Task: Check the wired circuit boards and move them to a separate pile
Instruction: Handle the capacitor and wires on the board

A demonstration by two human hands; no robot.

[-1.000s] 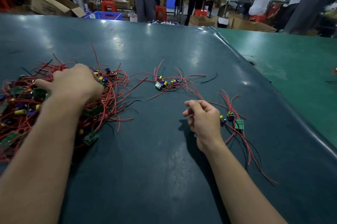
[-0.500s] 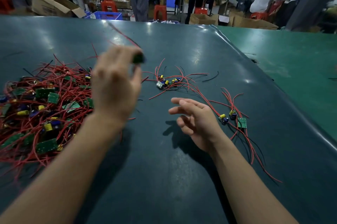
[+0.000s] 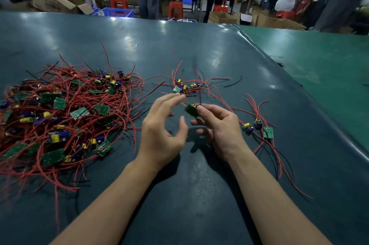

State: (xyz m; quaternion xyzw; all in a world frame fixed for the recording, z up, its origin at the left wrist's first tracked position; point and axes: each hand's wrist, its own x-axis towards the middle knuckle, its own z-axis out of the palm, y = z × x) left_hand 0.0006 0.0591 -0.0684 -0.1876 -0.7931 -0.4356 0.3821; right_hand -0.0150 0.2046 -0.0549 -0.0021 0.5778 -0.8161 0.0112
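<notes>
Head view: right hand pinches one circuit board, left hand loosely spread; few boards moved right, big left pile remains.

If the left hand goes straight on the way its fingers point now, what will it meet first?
Probably the small green circuit board pinched by the right hand. The left hand is open, fingers pointing up and right toward it. Depth is unclear; it might pass over to the small cluster of boards beyond.
</notes>
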